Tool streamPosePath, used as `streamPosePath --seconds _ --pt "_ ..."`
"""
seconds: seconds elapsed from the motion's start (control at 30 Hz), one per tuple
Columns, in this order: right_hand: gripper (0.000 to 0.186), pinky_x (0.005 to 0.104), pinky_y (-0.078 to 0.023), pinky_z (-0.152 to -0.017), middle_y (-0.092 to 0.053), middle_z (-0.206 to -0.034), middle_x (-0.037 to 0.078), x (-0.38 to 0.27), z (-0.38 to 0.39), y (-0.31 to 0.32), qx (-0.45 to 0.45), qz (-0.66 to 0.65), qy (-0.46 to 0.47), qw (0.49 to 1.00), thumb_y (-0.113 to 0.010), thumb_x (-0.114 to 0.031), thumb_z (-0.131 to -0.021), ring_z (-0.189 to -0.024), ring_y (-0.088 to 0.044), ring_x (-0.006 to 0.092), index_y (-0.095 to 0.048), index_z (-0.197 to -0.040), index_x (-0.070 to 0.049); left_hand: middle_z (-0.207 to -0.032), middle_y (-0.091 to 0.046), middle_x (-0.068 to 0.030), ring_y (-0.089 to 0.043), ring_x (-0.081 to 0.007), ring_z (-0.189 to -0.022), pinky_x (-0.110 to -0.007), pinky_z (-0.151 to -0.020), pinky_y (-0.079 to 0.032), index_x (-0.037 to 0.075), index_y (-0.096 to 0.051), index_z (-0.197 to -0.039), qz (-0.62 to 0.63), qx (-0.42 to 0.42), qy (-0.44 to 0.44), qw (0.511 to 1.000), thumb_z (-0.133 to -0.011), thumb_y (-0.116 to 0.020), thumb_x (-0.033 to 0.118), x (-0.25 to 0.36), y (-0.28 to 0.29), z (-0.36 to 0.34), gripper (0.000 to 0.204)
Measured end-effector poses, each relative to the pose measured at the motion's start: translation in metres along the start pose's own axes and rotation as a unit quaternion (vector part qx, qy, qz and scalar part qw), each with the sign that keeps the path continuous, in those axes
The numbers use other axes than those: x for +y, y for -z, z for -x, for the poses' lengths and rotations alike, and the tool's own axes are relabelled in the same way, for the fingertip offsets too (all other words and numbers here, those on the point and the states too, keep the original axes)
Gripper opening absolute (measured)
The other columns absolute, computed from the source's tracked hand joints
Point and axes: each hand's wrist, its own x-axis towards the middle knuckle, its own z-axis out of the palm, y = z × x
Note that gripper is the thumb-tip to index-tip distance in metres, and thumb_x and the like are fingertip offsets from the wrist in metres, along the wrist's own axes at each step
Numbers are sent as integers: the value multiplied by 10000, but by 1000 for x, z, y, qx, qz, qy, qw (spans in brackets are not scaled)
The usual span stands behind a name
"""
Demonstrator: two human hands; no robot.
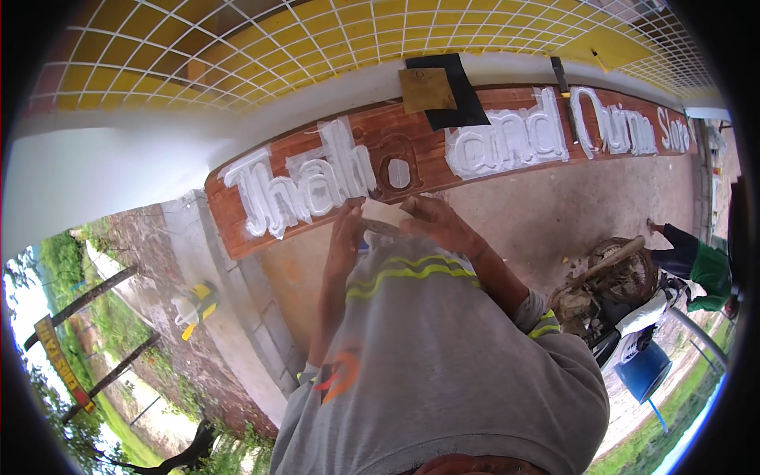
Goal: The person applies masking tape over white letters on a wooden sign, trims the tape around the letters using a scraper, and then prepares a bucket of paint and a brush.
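Between my hands is a strip of pale tape (385, 212), stretched close to the front edge of a brown wooden signboard (423, 176). My left hand (346, 227) pinches its left end, and my right hand (434, 218) grips the right end. Carved letters run along the board. Most are covered with whitish tape (507, 142), while one round letter (394, 168) just beyond my hands shows bare wood with a pale centre. Farther back, a tan square sheet (427, 89) lies over a black sheet (463, 99). A dark-handled tool (560, 77) rests across the board's far edge.
White wire mesh (348, 32) rises behind the board's ledge. A yellow-and-white tool (196, 307) sits on the concrete at left. At right are a motorcycle (609, 281), a blue container (643, 370) and another person in green (710, 273).
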Motion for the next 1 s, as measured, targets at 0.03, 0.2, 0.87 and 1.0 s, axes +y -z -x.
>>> streamPosePath --seconds 0.03,0.2,0.87,1.0 --pt "349 333 -515 -843 -685 -1048 104 2 2 0 13 -7 -6 1000 -676 -222 -926 -979 -652 197 -630 -1187 5 -1087 -625 -96 -579 -156 -993 -310 -896 -467 -30 -534 -1254 -123 29 -9 992 -1021 -469 279 0 -5 -1 393" --pt "416 377 -519 -847 -685 -1046 191 3 -1 11 72 176 45 981 -731 -242 -865 -958 -681 298 -622 -1165 24 -1092 -657 -88 -604 -149 -985 -298 -874 -488 -46 -590 -1267 -121 47 33 991 -1030 -505 296 4 -11 -24 425" --pt "360 370 -517 -799 -687 -926 211 17 -39 49 107 278 61 953 -661 -211 -895 -884 -681 251 -613 -1125 62 -898 -675 -67 -664 -166 -827 -308 -790 -559 -17 -663 -1083 -258 -11 66 964 -944 -637 160 -12 -8 -98 227" --pt "301 408 -501 -783 -667 -902 222 22 -24 22 138 110 -108 978 -641 -212 -894 -843 -654 343 -623 -1009 66 -885 -689 -87 -667 -159 -813 -319 -759 -547 -28 -669 -1047 -389 -42 35 919 -924 -652 139 -10 -11 -100 207"
